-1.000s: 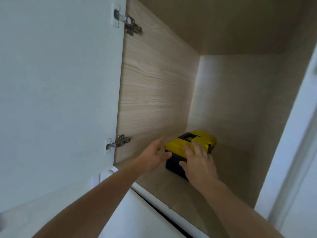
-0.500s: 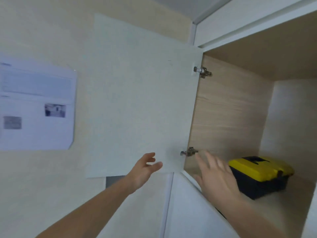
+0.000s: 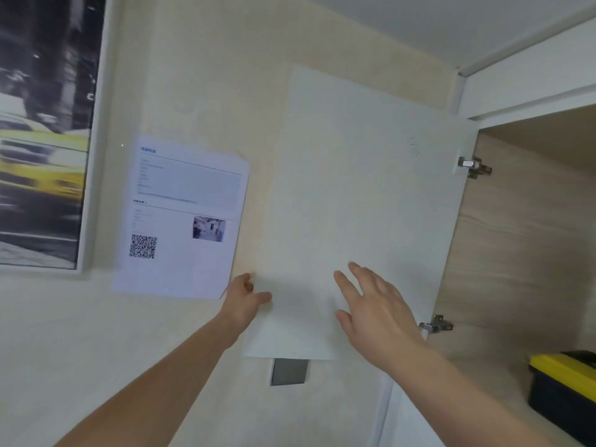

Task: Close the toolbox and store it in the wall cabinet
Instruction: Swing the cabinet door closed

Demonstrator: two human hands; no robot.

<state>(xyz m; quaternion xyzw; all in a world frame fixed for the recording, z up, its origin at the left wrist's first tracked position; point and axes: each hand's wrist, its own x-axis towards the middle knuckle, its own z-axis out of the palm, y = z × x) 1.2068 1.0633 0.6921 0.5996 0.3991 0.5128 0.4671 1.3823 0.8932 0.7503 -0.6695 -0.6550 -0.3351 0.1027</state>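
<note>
The yellow-lidded black toolbox [image 3: 562, 385] stands shut on the floor of the open wall cabinet [image 3: 516, 246], at the far right edge of the head view and partly cut off. The white cabinet door [image 3: 361, 188] is swung wide open against the wall. My left hand [image 3: 245, 301] grips the door's free left edge near its lower corner, thumb on the front face. In front of the door's lower part my right hand [image 3: 374, 311] hovers with fingers spread, holding nothing.
A printed sheet with a QR code [image 3: 180, 217] hangs on the wall left of the door. A framed picture with yellow cars [image 3: 45, 130] is at the far left. A grey plate [image 3: 288, 371] sits on the wall below the door. Two metal hinges [image 3: 474, 166] join door and cabinet.
Both hands have left the toolbox and drawn out of the cabinet. The view swung left. My left hand has reached the door's free edge and taken hold; my right hand now hovers before the door.
</note>
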